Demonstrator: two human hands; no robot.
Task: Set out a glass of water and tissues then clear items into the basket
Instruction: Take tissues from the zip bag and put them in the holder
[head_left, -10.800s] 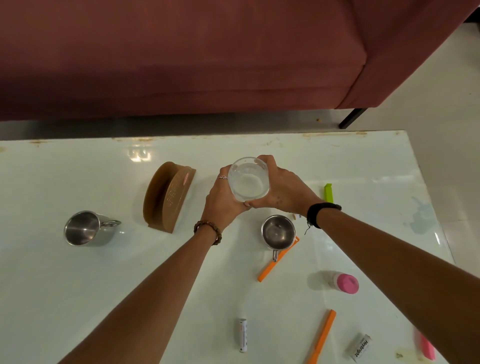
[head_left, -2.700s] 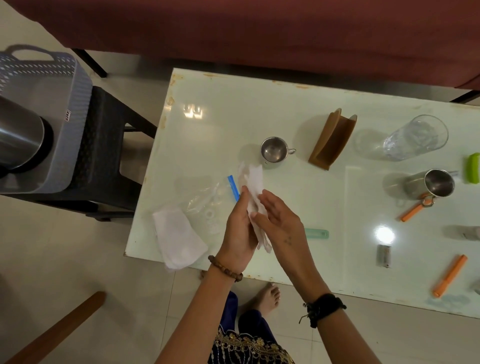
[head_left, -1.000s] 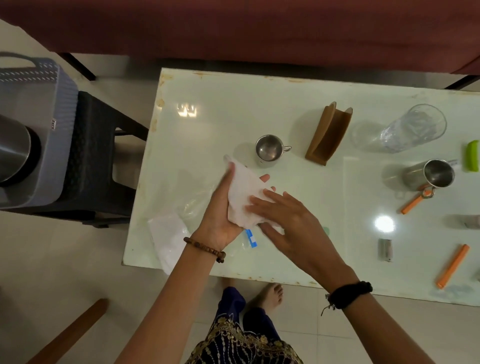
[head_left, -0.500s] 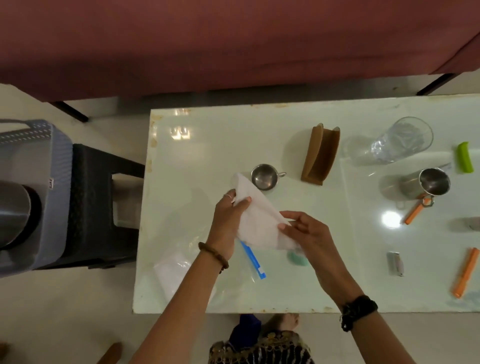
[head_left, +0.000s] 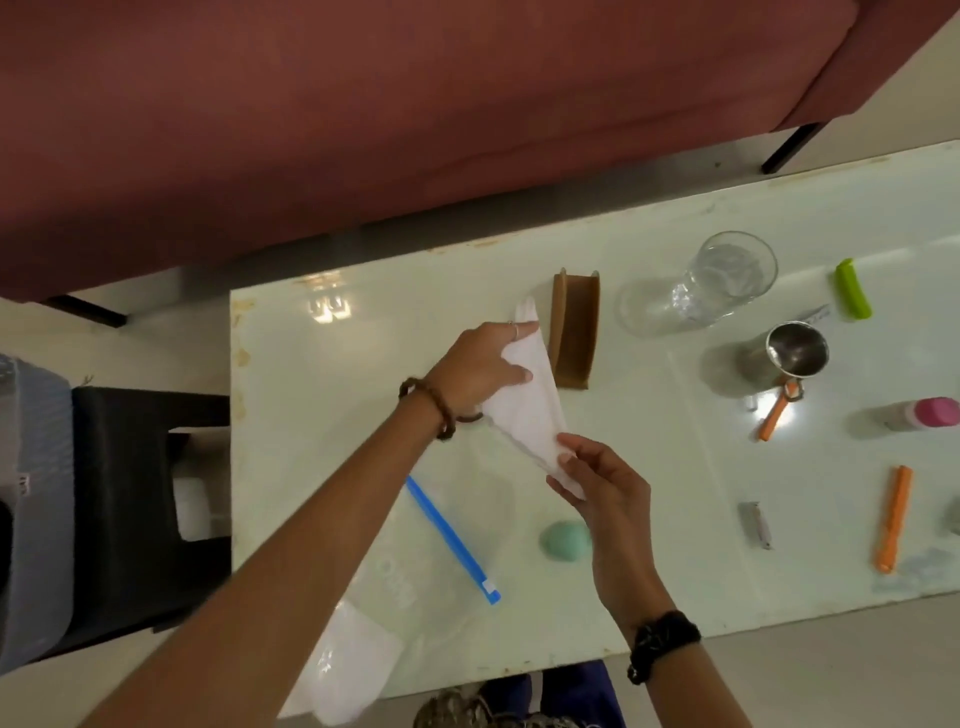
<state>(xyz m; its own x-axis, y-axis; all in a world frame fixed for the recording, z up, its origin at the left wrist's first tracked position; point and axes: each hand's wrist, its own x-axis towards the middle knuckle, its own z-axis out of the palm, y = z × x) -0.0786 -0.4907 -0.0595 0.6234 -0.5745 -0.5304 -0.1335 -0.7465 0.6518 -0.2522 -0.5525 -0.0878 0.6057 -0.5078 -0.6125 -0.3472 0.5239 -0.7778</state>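
A folded white tissue (head_left: 527, 410) stretches between both hands just left of the brown wooden napkin holder (head_left: 573, 329). My left hand (head_left: 480, 364) grips its upper end, next to the holder's open slot. My right hand (head_left: 597, 475) pinches its lower end. A clear glass of water (head_left: 727, 278) stands to the right of the holder. The grey basket (head_left: 31, 499) sits on a black stool (head_left: 130, 499) at the far left, off the table. A small steel cup hides behind my left hand and the tissue.
A clear zip bag with a blue seal (head_left: 452, 540) and more tissues (head_left: 348, 670) lies near the table's front edge. A teal lump (head_left: 565, 540), steel mug (head_left: 795, 353), green clip (head_left: 852, 288), two orange sticks (head_left: 893, 517), pink-capped bottle (head_left: 930, 413) lie right. A red sofa (head_left: 415, 104) stands behind.
Both hands have carried the tissue up and to the right, from above the zip bag to beside the napkin holder. The view has shifted right.
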